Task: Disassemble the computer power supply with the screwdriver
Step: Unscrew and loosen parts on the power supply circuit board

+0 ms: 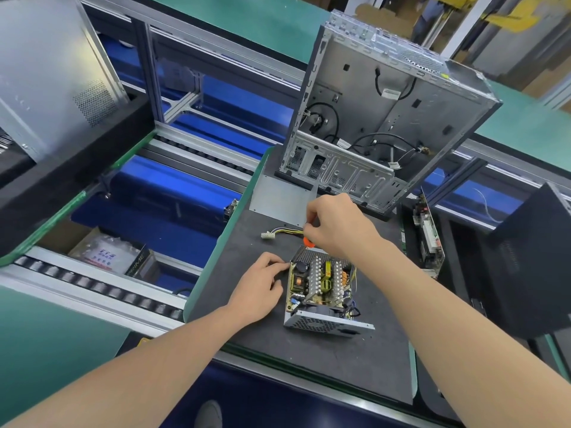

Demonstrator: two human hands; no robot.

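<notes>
The power supply (pixel 321 288) lay on the dark table (pixel 309 359) with its top open and the circuit board, coils and heat sinks exposed. A flat grey cover plate (pixel 278 199) lay beyond it, and the stripped computer case (pixel 386 118) stood farther beyond still.

The step in hand looked like undoing a fastening at the power supply's far end. The right hand (pixel 336 223) hung just above that end, fingers curled round the orange-handled screwdriver (pixel 307 240). The handle pointed steeply down toward the far left corner, but the shaft and tip were hidden. The left hand (pixel 259 285) sat just left of the power supply, its bent fingers (pixel 279 264) against the left wall. Whether they pinched the rim could not be told.

The power supply's long axis ran away from the person, leaning slightly left. Its perforated wall faced the person, and a cable (pixel 284 233) trailed off the far end.

The next move probably called for seating the tip squarely in a screw head and bracing the housing so it would not slide.
</notes>
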